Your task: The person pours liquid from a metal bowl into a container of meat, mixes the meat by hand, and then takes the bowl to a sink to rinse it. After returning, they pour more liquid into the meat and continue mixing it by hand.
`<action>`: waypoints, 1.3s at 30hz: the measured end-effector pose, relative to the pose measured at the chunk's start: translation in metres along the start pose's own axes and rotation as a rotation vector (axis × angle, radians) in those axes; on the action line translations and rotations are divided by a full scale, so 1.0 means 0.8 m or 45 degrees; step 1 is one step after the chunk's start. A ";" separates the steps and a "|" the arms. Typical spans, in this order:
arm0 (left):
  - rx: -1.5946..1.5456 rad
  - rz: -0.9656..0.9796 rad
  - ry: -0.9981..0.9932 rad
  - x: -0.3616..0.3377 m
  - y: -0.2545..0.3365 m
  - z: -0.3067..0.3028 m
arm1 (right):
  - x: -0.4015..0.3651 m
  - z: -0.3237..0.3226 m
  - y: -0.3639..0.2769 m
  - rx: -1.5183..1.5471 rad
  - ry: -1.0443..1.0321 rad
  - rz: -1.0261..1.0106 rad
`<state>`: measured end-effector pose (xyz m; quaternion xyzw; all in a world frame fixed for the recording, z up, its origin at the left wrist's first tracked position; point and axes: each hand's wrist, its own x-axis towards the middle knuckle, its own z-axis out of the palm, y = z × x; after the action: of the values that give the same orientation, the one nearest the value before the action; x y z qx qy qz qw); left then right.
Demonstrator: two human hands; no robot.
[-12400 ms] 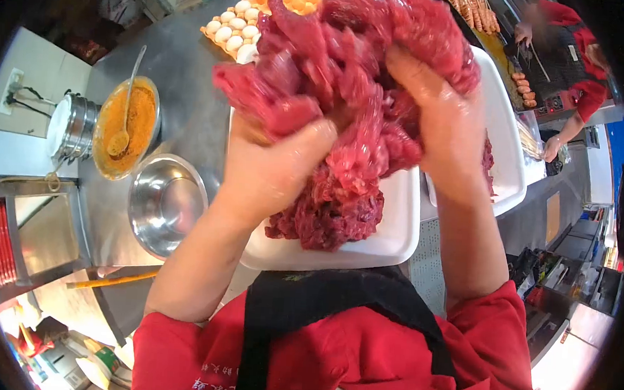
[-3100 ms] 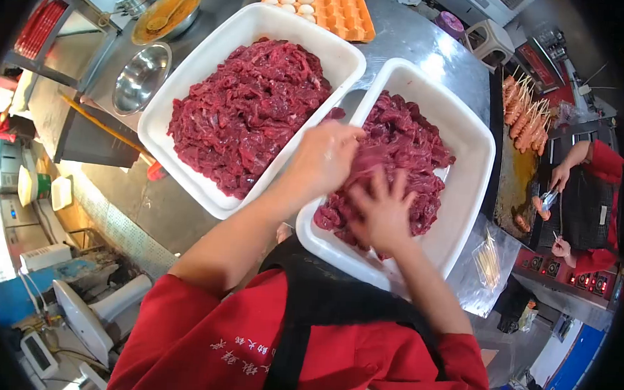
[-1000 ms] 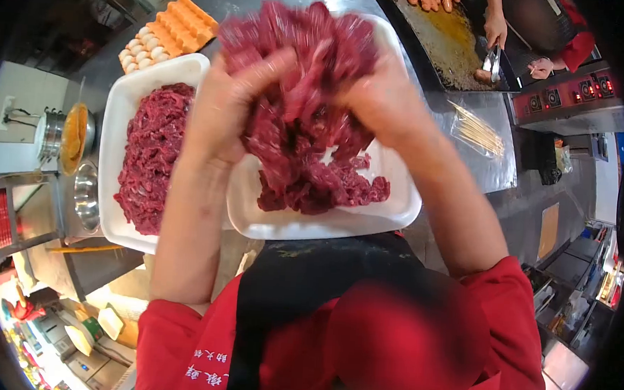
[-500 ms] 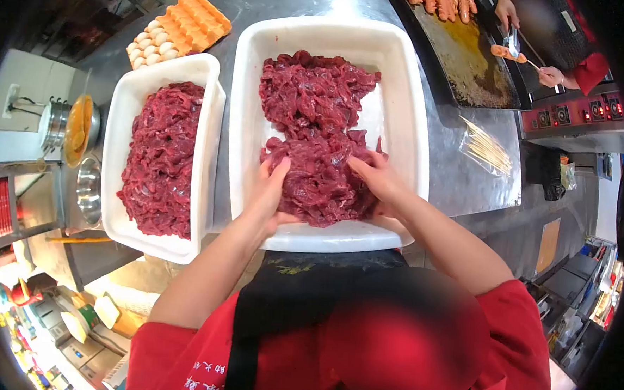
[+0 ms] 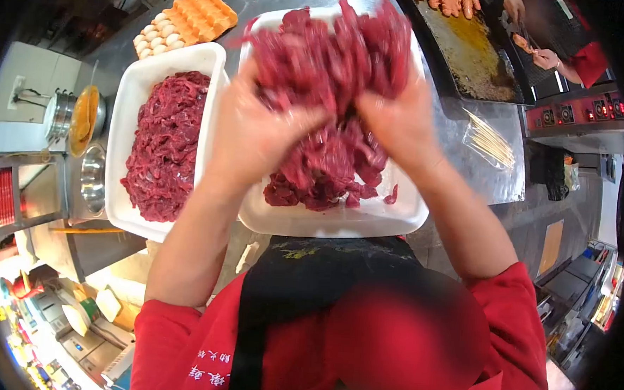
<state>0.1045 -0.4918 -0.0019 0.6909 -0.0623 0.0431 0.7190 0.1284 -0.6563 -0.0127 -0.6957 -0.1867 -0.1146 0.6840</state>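
A big heap of sliced raw red meat point(image 5: 333, 55) is held up between my two hands, blurred by motion, above a white plastic tub point(image 5: 317, 225). My left hand point(image 5: 259, 125) grips its left side, thumb toward the middle. On the other side my right hand point(image 5: 400, 122) is closed round the meat. Below the lifted heap, more slices lie in the tub, and one small scrap point(image 5: 391, 194) sits apart near the right wall. Fingertips of both hands are hidden in or behind the meat.
Left of the tub stands a second white tub point(image 5: 118, 185) of sliced meat. Behind it are eggs point(image 5: 158, 37) in an orange tray point(image 5: 203, 13). Bagged wooden skewers point(image 5: 491, 139) lie at right, below a griddle point(image 5: 467, 58) with sausages, where another person's hands point(image 5: 545, 59) work.
Both hands have risen from the near end of the tub, lifting a large heap of meat up and away from me. The other person's hands have shifted slightly.
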 end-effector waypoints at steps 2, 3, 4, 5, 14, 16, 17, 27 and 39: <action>0.609 0.167 -0.261 -0.034 -0.047 -0.008 | -0.050 -0.015 0.036 -0.182 -0.435 0.276; 1.139 0.104 -0.498 -0.058 -0.072 -0.023 | -0.077 -0.039 0.064 -0.500 -0.741 0.212; 1.135 0.089 -0.498 -0.082 -0.091 -0.035 | -0.111 -0.064 0.077 -0.737 -0.905 0.365; 1.018 -0.153 -0.433 -0.103 -0.107 -0.045 | -0.133 -0.078 0.083 -0.978 -1.068 0.513; -0.766 -1.448 0.298 -0.046 -0.162 0.003 | -0.081 0.027 0.099 0.618 -0.034 1.666; -0.923 -1.294 0.237 -0.020 -0.158 -0.005 | -0.053 0.030 0.102 0.743 -0.154 1.374; -0.897 -1.117 0.129 -0.009 -0.129 -0.014 | -0.040 0.025 0.092 0.690 -0.191 1.169; 0.693 0.122 -0.245 -0.028 -0.073 -0.022 | -0.047 -0.018 0.072 -0.688 -0.450 0.152; -0.654 -1.435 0.272 -0.037 -0.165 0.009 | -0.074 0.033 0.109 0.464 -0.293 1.564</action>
<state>0.0950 -0.5037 -0.1367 0.4148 0.3752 -0.2901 0.7765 0.1087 -0.6352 -0.1172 -0.5564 0.1564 0.4060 0.7079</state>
